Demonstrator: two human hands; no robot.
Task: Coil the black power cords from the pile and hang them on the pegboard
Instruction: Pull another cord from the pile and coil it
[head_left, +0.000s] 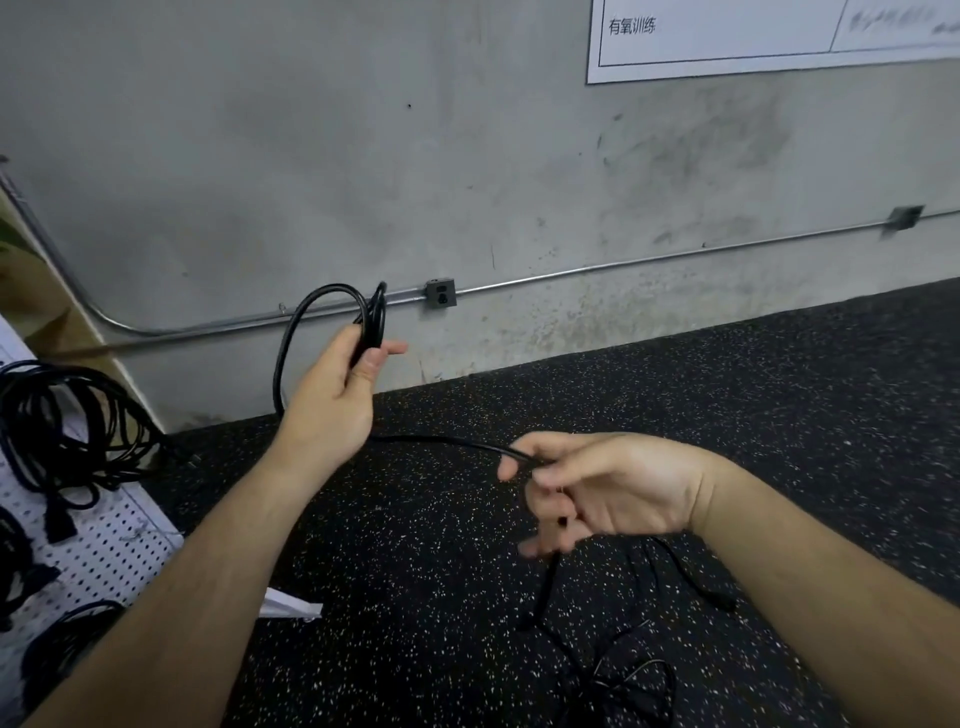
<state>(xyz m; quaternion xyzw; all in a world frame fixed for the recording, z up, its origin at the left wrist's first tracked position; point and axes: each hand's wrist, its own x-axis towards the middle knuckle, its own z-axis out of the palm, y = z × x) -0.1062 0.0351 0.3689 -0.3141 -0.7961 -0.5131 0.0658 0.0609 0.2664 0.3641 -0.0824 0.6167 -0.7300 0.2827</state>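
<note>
pile (618, 680): loose black cords lying on the speckled floor (727, 374), nearest the viewer, below the right wrist; one strand rises from it toward the right hand.
right hand (613, 488): fingers curled round the cord (447, 441), which passes through the grip; the fingertips are blurred, so the exact pinch cannot be told.
cord: held off the floor, with a taut span running left from the right hand to the left hand, where it is gathered in loops.
left hand (337, 395): raised, palm toward the viewer, thumb and fingers closed round several loops of the cord; the loops stand above the hand and one longer loop hangs down behind the wrist.
pegboard (119, 540): white perforated panel at the left edge, leaning away from the viewer.
hung cords (62, 431): black coils already on the pegboard, plugs dangling below them; more coils show lower on the panel.
wall (311, 156): grey concrete behind the floor, carrying a metal conduit (623, 262) with a small box (441, 294) just right of the loops.
sheet (727, 47): white printed paper on the wall, top right.
</note>
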